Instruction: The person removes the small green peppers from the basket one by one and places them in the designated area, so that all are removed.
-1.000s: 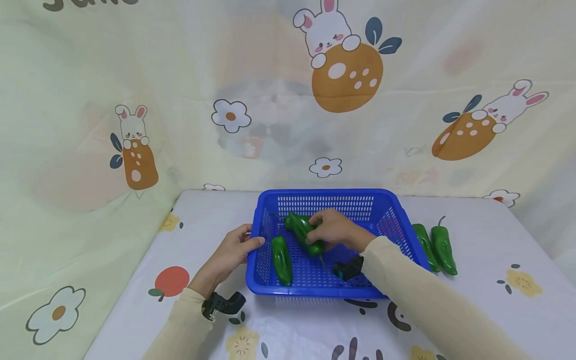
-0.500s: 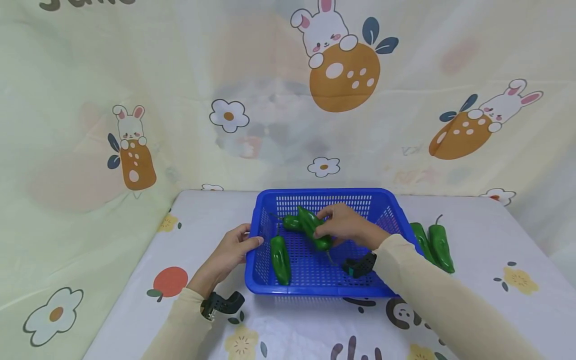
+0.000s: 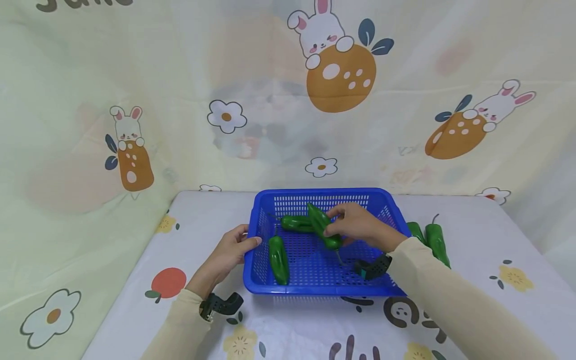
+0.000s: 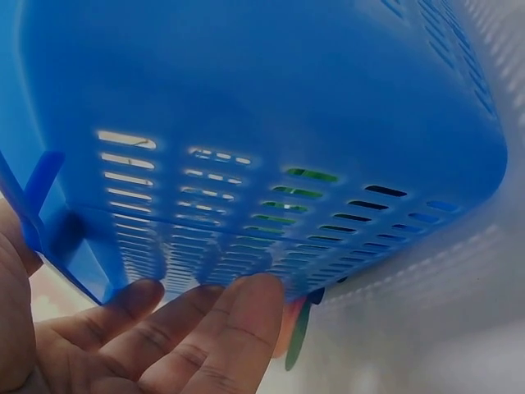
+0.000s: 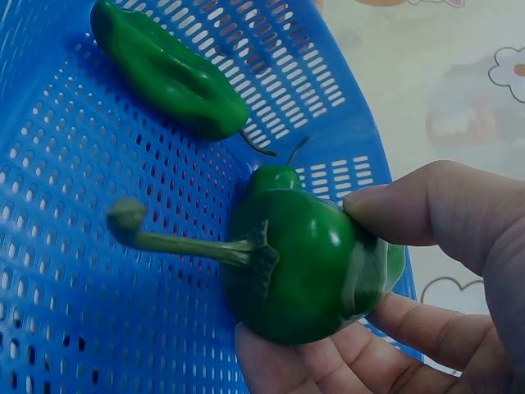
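Note:
A blue perforated basket (image 3: 315,291) stands on the table. My left hand (image 3: 230,250) grips its left rim, thumb over the edge and fingers against the outer wall, as the left wrist view (image 4: 189,345) also shows. Inside the basket, my right hand (image 3: 360,227) pinches a green pepper (image 3: 320,222) between thumb and fingers; its stem points toward the camera in the right wrist view (image 5: 287,263). One pepper (image 3: 296,224) lies sideways behind the held one, and another (image 3: 279,260) lies lengthwise near the left wall.
Two more green peppers (image 3: 435,240) lie on the table just right of the basket, partly hidden by the right forearm. A printed cloth (image 3: 180,150) hangs behind the table. Dark wrist cameras are strapped to both wrists.
My right hand has moved right with the held pepper, which has come away from over the sideways pepper and exposed more of it. The left hand stays on the rim.

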`<state>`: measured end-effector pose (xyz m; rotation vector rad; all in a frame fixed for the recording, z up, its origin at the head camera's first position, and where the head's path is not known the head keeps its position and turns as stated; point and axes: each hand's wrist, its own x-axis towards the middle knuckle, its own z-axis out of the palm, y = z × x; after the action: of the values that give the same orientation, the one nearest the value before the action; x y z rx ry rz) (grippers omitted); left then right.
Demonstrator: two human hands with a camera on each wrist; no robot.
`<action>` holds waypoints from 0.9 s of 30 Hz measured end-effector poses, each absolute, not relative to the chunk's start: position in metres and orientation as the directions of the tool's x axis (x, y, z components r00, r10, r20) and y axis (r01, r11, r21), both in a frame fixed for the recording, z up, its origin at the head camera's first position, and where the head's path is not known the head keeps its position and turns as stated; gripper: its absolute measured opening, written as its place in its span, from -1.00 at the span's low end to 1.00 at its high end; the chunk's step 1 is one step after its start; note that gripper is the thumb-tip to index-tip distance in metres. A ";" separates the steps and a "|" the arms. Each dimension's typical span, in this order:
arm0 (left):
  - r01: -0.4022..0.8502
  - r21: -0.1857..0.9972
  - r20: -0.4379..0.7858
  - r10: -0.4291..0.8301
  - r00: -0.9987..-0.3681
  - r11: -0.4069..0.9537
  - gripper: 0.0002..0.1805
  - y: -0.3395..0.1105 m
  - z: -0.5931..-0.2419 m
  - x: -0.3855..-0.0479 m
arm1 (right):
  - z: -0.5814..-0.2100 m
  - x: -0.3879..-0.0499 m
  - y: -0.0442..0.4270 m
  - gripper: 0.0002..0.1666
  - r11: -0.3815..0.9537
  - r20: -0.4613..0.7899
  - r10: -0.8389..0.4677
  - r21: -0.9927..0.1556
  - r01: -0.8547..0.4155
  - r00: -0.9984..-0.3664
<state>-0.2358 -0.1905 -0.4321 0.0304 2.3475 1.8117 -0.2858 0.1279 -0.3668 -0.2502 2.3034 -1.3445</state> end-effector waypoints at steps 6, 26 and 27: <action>-0.093 0.959 -0.127 0.115 -0.985 0.269 -0.48 -0.190 -0.432 -0.236 | -0.365 -0.283 0.139 -0.27 0.489 -0.293 -0.365 -0.868 0.086 -0.884; -0.082 0.961 -0.115 0.111 -0.987 0.264 -0.48 -0.190 -0.434 -0.235 | -0.358 -0.276 0.169 -0.15 0.501 -0.259 -0.333 -0.863 0.062 -0.907; -0.081 0.961 -0.114 0.111 -0.987 0.263 -0.48 -0.189 -0.434 -0.235 | -0.358 -0.275 0.171 -0.15 0.502 -0.257 -0.330 -0.863 0.062 -0.908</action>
<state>-0.2347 -0.1895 -0.4341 0.0283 2.3661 1.8162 -0.2751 0.1710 -0.3580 -0.2220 2.3593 -1.3785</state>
